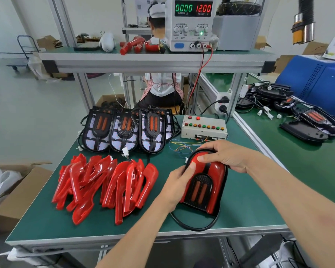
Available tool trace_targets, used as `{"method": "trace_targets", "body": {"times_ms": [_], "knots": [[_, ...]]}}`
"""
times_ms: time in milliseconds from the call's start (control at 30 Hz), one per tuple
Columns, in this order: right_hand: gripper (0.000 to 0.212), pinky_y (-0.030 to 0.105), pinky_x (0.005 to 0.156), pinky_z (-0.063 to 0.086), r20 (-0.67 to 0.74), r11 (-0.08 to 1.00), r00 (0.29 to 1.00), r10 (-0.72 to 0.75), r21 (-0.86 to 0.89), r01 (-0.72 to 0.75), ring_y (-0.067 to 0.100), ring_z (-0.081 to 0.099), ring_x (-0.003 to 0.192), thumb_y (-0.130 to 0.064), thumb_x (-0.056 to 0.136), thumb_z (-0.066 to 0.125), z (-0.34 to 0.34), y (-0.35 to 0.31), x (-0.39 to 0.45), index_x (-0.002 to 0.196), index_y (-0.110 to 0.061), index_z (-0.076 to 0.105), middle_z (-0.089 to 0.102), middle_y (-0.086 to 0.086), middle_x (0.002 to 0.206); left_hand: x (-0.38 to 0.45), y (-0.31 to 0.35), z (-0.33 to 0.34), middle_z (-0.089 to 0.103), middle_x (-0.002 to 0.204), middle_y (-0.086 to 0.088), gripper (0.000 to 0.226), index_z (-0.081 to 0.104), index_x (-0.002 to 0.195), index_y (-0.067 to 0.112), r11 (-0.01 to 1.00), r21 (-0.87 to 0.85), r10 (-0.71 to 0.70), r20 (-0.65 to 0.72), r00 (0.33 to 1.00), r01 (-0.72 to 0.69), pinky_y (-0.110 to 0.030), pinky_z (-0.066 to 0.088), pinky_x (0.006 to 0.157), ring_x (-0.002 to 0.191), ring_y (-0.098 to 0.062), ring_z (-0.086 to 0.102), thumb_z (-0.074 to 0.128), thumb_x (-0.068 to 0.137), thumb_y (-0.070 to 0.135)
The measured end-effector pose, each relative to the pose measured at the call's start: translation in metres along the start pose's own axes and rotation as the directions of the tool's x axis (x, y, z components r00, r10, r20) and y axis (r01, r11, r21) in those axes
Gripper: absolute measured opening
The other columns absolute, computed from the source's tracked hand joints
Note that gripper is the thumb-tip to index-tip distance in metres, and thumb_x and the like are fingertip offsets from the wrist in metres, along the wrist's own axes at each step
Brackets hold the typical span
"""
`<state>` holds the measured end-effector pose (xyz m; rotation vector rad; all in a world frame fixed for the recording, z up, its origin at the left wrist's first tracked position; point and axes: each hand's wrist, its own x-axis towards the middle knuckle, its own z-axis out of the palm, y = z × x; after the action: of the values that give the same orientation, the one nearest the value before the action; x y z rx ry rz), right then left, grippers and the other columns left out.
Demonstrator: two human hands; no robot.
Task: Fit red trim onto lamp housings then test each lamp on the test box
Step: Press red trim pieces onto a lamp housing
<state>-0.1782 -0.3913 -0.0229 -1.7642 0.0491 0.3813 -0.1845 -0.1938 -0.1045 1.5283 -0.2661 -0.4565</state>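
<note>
Both hands grip the lamp (203,182) at lower centre — left hand (179,182) steadying, right hand (223,156) pressing red trim (218,171) down.

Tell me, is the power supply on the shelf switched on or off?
On. The power supply shows lit digits, 0.000 for current and 12.00 for voltage, and a small green light glows on its front panel.

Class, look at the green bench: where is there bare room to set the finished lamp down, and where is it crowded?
Bare mat lies along the near edge of the bench, below the red trim pile, and right of the lamp held by both hands. Crowded: the housings at the back, and loose wires before the test box.
</note>
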Motion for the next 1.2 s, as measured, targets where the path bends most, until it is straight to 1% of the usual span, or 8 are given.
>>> {"method": "trace_targets", "body": {"times_ms": [100,233,433,600,667,867,1100,1200], "knots": [[0.029,0.032,0.078,0.062,0.005,1.000,1.000,0.012,0.013,-0.012,0.027,0.075,0.093,-0.014,0.083,0.080,-0.002,0.000,-0.001,0.111,-0.011,0.075,0.077,0.015,0.107,0.000,0.001,-0.005,0.076,0.113,-0.010,0.037,0.069,0.119,0.012,0.999,-0.037,-0.021,0.050,0.999,0.022,-0.043,0.058,0.096,0.105,-0.028,0.073,0.054,0.105,0.042],[0.030,0.032,0.075,0.063,-0.048,0.999,0.999,0.011,0.038,-0.009,0.023,0.075,0.089,-0.025,0.082,0.079,-0.002,0.003,0.000,0.108,-0.011,0.076,0.077,0.015,0.105,-0.001,0.004,-0.003,0.073,0.095,-0.003,0.031,0.067,0.103,0.015,0.993,0.096,0.068,0.015,0.998,-0.069,-0.041,0.058,0.085,0.085,-0.015,0.069,0.053,0.105,0.042],[0.023,0.030,0.070,0.062,-0.104,0.998,0.994,0.043,0.043,-0.038,0.021,0.075,0.081,-0.013,0.089,0.074,0.000,0.002,0.005,0.111,-0.006,0.074,0.078,0.014,0.100,-0.002,0.003,-0.002,0.062,0.068,0.022,0.033,0.062,0.082,0.026,0.979,0.172,0.120,-0.030,0.992,-0.113,-0.013,0.044,0.063,0.064,0.006,0.054,0.052,0.103,0.048],[0.031,0.032,0.068,0.063,-0.198,0.987,0.976,0.091,0.151,-0.061,0.022,0.076,0.076,-0.028,0.079,0.080,-0.010,0.001,0.001,0.102,-0.008,0.078,0.078,0.015,0.096,-0.008,0.000,-0.010,0.074,0.101,0.006,0.036,0.072,0.103,0.031,0.970,0.203,0.136,0.009,0.991,-0.135,-0.020,0.052,0.090,0.094,-0.003,0.066,0.052,0.097,0.060],[0.030,0.033,0.066,0.063,-0.214,0.984,0.972,0.095,0.170,-0.058,0.023,0.076,0.075,-0.034,0.073,0.081,-0.015,0.001,-0.001,0.092,-0.012,0.081,0.078,0.014,0.095,-0.013,0.000,-0.015,0.071,0.097,0.004,0.031,0.072,0.096,0.046,0.949,0.264,0.187,-0.032,0.982,-0.172,-0.015,0.049,0.084,0.091,-0.003,0.064,0.051,0.088,0.068],[0.018,0.029,0.060,0.060,-0.219,0.983,0.973,0.076,0.180,-0.036,0.021,0.076,0.071,-0.036,0.073,0.080,-0.019,0.002,-0.004,0.077,-0.019,0.083,0.079,0.013,0.090,-0.023,0.003,-0.014,0.076,0.085,-0.008,0.042,0.066,0.108,0.009,0.999,0.054,-0.004,0.115,0.993,-0.002,-0.028,0.056,0.055,0.063,-0.025,0.071,0.050,0.105,0.047],[0.043,0.032,0.073,0.063,-0.238,0.993,0.971,0.028,0.119,0.001,0.023,0.077,0.089,-0.046,0.078,0.076,-0.017,0.001,-0.007,0.107,-0.014,0.076,0.079,0.010,0.103,-0.024,0.003,-0.010,0.076,0.083,-0.016,0.040,0.068,0.104,0.005,0.999,0.035,0.027,0.022,0.999,-0.027,-0.027,0.054,0.056,0.065,-0.026,0.073,0.054,0.104,0.043],[0.037,0.036,0.082,0.062,-0.199,0.994,0.979,0.040,0.108,-0.019,0.022,0.075,0.098,-0.039,0.090,0.072,-0.019,0.003,-0.009,0.119,-0.017,0.070,0.078,0.007,0.109,-0.026,0.004,-0.009,0.077,0.092,-0.015,0.045,0.069,0.108,0.007,1.000,-0.024,-0.007,0.011,1.000,0.007,-0.027,0.050,0.057,0.069,-0.026,0.072,0.053,0.102,0.048]]}}
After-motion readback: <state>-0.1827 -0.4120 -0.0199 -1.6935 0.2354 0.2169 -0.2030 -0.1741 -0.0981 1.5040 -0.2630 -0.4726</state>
